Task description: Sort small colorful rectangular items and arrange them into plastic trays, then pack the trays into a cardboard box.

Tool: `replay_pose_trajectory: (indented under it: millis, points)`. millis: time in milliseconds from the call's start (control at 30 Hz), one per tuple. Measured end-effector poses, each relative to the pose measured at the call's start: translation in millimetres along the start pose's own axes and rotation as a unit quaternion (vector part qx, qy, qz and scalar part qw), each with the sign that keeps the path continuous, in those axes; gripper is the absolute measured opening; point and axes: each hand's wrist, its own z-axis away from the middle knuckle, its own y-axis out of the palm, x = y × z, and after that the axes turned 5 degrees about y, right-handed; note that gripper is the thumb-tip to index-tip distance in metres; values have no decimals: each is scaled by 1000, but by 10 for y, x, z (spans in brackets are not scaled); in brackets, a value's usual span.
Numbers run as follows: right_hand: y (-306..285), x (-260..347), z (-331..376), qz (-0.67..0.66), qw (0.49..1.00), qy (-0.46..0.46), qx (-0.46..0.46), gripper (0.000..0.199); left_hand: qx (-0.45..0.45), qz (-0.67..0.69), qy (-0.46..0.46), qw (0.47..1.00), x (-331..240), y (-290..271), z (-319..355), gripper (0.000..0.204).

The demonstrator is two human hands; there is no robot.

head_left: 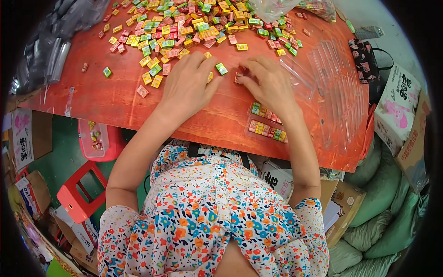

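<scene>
My right hand (270,85) pinches a small red box (237,77) between thumb and fingertips, just above the red table. Curved over the near edge of the pile, my left hand (190,81) has its thumb apart from its bent fingers. A small yellow box (210,77) shows in the gap by that thumb; it looks loose. Between the two hands lies a green box (221,69). Below my right wrist, clear plastic trays (249,134) hold rows of red, yellow and green boxes, partly hidden by my forearm.
A heap of small coloured boxes (203,27) spreads over the table's far side. Empty clear trays (339,92) lie at the right, and clear plastic packaging (57,55) is piled at the far left. Below the table's left edge stand a red stool (83,189) and a bin (99,141).
</scene>
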Motion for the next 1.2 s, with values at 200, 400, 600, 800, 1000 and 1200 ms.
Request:
replay_pose_trajectory:
  millis: [200,400,600,800,1000,1200]
  points:
    - [78,-82,-27,16,995,-47,-91,30,46,-71,30,996,76,222,-128,17]
    - [93,-289,-13,86,993,-80,-33,29,59,-37,32,997,-27,126,27,17]
    - [37,-93,102,41,999,13,-12,30,50,-20,44,998,-24,223,-35,20]
    - [-37,-113,94,-69,996,40,37,32,19,8,42,999,28,45,55,26]
    - [81,-379,-325,51,986,-88,-131,28,48,-16,-3,999,35,-110,163,22]
    - [125,-412,-410,109,990,-70,-61,26,28,-26,38,999,65,54,153,20]
